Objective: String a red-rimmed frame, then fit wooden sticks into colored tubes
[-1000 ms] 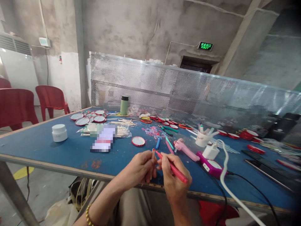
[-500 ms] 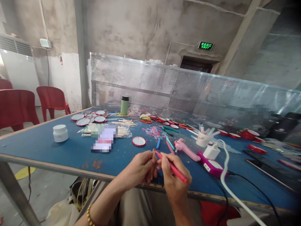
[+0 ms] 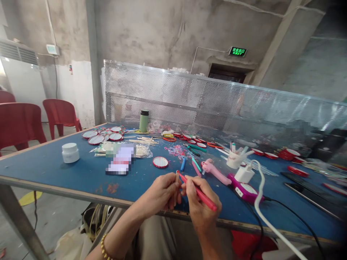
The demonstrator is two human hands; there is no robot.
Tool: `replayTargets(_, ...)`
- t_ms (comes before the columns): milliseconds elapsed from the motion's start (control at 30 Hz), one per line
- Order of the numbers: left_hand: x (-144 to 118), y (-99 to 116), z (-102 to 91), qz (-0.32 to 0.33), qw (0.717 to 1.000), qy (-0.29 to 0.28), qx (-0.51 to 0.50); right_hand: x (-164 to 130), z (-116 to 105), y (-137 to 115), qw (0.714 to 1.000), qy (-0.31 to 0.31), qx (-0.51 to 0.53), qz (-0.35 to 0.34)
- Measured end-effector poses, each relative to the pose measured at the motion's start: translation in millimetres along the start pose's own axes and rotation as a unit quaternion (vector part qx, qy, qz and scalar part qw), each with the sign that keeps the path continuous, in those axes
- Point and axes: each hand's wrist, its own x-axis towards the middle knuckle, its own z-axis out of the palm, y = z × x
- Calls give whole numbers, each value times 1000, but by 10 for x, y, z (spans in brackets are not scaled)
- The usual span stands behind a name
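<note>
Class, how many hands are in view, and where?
2: the left hand, gripping a thin stick over the table's near edge; the right hand, beside it, holding a red pen.

And the pen [image 3: 202,196], pinkish-red, slants in the right hand [image 3: 201,213], tip right at the top of the stick [image 3: 177,177]! That stick, slim, pale, reddish on top, stands nearly upright, pinched in the left hand [image 3: 163,190].

The left hand's fingers [image 3: 171,188] hide part of a thin, pale stick [image 3: 177,177]. Toward ten o'clock, blurry squares cover a flat, pale-purple-screened phone [image 3: 120,161]. Edges cut off a big red plastic chair [image 3: 20,122] at nine and a thick white cable [image 3: 275,229] past four.
</note>
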Motion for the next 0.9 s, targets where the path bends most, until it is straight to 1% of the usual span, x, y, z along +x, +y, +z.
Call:
replayTargets(733,-6,10,8,-1,1000,1,16,-2,-4,8,1000,-18,1,-11)
replayTargets(900,-8,-1,0,1,1000,0,17,-1,3,10,1000,-13,2,-11)
